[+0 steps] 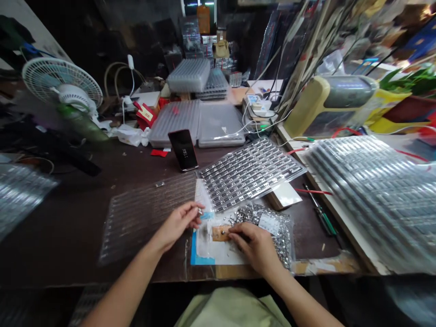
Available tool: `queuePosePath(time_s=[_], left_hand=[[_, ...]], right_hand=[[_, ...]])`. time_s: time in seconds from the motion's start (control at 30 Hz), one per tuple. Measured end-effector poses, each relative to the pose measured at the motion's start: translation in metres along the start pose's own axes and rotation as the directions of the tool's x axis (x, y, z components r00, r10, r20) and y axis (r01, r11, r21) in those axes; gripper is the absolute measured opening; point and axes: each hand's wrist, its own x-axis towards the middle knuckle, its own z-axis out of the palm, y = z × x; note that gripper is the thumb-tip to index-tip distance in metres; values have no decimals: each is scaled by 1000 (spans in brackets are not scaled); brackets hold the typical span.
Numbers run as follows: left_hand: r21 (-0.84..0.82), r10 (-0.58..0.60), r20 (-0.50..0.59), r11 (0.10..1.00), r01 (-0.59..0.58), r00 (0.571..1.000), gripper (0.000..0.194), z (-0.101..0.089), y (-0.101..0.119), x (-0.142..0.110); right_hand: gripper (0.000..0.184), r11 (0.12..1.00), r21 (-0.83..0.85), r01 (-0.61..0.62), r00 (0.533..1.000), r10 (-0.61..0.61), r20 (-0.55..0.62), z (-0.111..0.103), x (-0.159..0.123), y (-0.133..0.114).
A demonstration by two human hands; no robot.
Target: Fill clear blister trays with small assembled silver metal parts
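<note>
My left hand (184, 220) is closed in a pinch on a small metal part (200, 211), too small to name exactly. The fingertips of my right hand (254, 243) are pinched at the right end of a small brown block (218, 233), beside a tiny dark piece; what they hold is hidden. Right of that hand lies a clear plastic bag (288, 236) full of shiny metal parts. Behind both hands a clear tray (252, 170) holds rows of metal parts. To the left, another clear ribbed tray (136, 213) has a single metal part (160, 184) near its back edge.
A phone (184, 150) stands upright behind the trays. Stacked clear trays (374, 195) fill the right side, past a green-handled screwdriver (327, 220). A fan (63, 84) stands back left. More trays (221, 122) lie at the back.
</note>
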Motion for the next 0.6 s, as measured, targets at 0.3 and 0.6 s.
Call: queuePosePath(time_s=[0.3, 0.6], left_hand=[[590, 426, -63, 745, -311, 902, 22, 54, -28, -32], [581, 451, -69, 743, -331, 890, 22, 61, -34, -30]], right_hand=[[14, 998, -55, 3, 994, -9, -110, 9, 1, 4], [11, 998, -49, 31, 991, -37, -132, 9, 0, 5]])
